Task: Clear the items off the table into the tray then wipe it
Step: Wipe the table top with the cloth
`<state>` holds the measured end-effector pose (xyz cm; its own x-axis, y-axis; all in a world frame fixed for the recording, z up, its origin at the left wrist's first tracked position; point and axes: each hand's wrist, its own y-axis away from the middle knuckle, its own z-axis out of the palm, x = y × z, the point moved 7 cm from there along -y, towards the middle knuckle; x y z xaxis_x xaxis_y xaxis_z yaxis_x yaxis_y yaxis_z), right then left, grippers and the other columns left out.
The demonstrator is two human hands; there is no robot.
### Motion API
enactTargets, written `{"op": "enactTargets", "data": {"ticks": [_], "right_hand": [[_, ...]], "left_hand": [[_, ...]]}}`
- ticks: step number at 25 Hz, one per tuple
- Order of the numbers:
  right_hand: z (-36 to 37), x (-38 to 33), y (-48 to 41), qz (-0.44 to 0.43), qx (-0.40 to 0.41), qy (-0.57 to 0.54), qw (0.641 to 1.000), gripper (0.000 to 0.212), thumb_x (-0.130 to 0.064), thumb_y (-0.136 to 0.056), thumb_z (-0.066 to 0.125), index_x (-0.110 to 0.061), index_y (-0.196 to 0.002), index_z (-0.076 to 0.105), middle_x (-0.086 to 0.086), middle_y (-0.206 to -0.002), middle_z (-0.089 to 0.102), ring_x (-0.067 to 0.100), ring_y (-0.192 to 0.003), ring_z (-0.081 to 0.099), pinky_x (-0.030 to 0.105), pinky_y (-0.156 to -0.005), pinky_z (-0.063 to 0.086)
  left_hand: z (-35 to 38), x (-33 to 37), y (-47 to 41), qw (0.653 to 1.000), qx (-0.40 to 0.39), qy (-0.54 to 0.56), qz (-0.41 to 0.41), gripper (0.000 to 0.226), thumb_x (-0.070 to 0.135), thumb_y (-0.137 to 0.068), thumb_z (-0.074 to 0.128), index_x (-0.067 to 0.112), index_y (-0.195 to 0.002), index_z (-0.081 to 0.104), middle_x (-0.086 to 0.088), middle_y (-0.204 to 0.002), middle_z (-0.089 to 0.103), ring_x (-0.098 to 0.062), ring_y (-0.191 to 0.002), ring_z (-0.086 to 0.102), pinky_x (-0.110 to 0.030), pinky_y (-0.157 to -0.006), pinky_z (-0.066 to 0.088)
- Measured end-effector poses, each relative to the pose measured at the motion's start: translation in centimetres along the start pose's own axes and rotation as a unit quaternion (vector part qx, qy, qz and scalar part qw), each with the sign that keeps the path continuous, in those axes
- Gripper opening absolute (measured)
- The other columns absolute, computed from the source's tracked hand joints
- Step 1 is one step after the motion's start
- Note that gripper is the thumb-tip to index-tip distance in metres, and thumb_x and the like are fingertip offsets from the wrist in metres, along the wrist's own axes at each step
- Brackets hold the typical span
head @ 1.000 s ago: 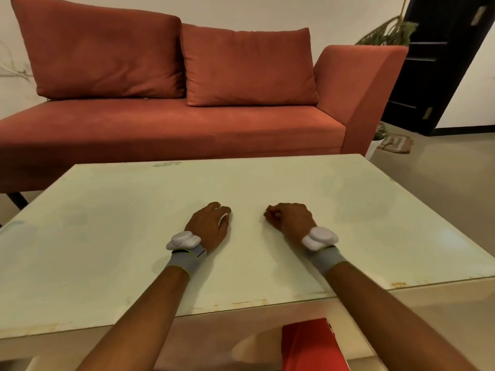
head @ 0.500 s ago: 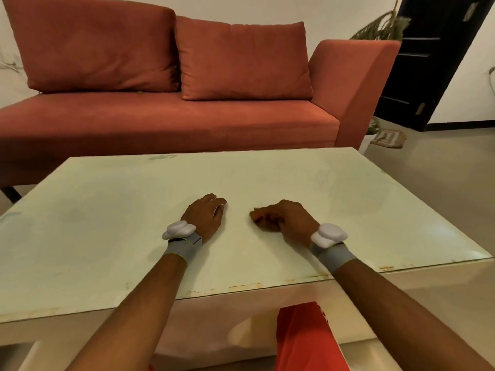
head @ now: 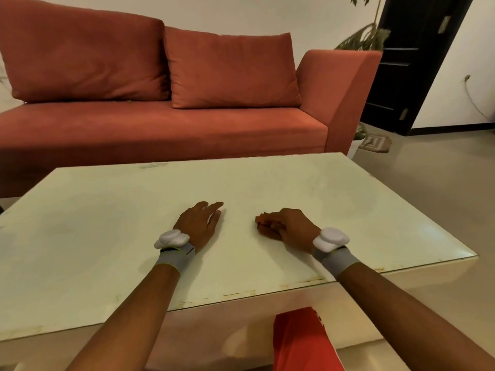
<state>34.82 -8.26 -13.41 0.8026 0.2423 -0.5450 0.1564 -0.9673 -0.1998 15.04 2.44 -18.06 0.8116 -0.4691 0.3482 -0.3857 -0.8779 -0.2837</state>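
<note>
L hand lies flat mid-tabletop, fingers straight, a small white bit showing under them. R hand rests near it, not touching, fingers curled under, nothing seen inside. Red sofa stands behind.

A small white thing is largely covered by the fingers of the left hand, so its kind cannot be told. The palm and fingertips of the right hand are tucked under and hidden. The table is cut off at the left edge, as is the sofa. A red object is partly hidden by the table's near edge and cropped at the bottom. A plant is half concealed behind the sofa's arm, and the pattern of a mat is too blurred to be made out.
</note>
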Motion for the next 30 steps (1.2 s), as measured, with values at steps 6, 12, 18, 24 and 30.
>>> {"op": "enactTargets", "data": {"ticks": [6, 12, 18, 24, 30], "right_hand": [[3.9, -6.4, 5.6, -0.144, -0.141, -0.067, 0.977, 0.028, -0.028, -0.087, 0.064, -0.019, -0.113, 0.068, -0.010, -0.118, 0.065, -0.010, -0.111, 0.053, 0.011, -0.096, 0.041], [1.0, 0.0, 2.0, -0.031, -0.118, -0.005, 0.993, 0.033, -0.029, -0.082, 0.071, -0.027, -0.114, 0.067, -0.017, -0.100, 0.065, -0.005, -0.090, 0.059, 0.005, -0.082, 0.040], [1.8, -2.9, 5.5, -0.107, -0.106, -0.038, 0.988, 0.025, -0.032, -0.087, 0.064, -0.026, -0.110, 0.070, -0.032, -0.106, 0.060, -0.012, -0.106, 0.053, 0.006, -0.091, 0.038], [-4.1, 4.0, 5.0, -0.057, -0.103, 0.031, 0.993, 0.025, -0.033, -0.086, 0.064, -0.033, -0.110, 0.067, -0.018, -0.105, 0.066, -0.002, -0.103, 0.061, 0.025, -0.091, 0.049], [0.6, -2.2, 8.2, -0.121, -0.115, -0.008, 0.986, 0.029, -0.040, -0.088, 0.060, -0.033, -0.116, 0.063, -0.011, -0.107, 0.066, 0.002, -0.100, 0.061, 0.017, -0.088, 0.047]], "left_hand": [[-0.2, 0.5, 0.3, 1.000, -0.015, -0.005, 0.000, 0.059, 0.060, -0.086, 0.014, 0.045, -0.139, 0.035, -0.005, -0.145, 0.042, -0.023, -0.130, 0.045, -0.034, -0.105, 0.035], [0.4, 1.0, 0.0, 0.998, -0.051, -0.016, -0.014, 0.046, 0.057, -0.096, 0.019, 0.053, -0.142, 0.017, -0.009, -0.152, 0.028, -0.031, -0.135, 0.037, -0.041, -0.112, 0.028], [1.9, 7.5, -1.7, 0.994, -0.076, 0.068, 0.036, 0.046, 0.058, -0.095, 0.024, 0.055, -0.140, 0.020, -0.005, -0.155, 0.024, -0.029, -0.140, 0.030, -0.042, -0.112, 0.030], [4.1, 8.2, -1.7, 0.993, -0.088, 0.041, 0.068, 0.043, 0.056, -0.096, 0.026, 0.049, -0.137, 0.035, -0.001, -0.151, 0.032, -0.021, -0.136, 0.036, -0.034, -0.111, 0.031], [3.7, 8.5, -1.4, 0.994, -0.077, 0.038, 0.065, 0.039, 0.052, -0.097, 0.029, 0.042, -0.128, 0.050, 0.001, -0.149, 0.035, -0.020, -0.134, 0.038, -0.031, -0.109, 0.030]]}}
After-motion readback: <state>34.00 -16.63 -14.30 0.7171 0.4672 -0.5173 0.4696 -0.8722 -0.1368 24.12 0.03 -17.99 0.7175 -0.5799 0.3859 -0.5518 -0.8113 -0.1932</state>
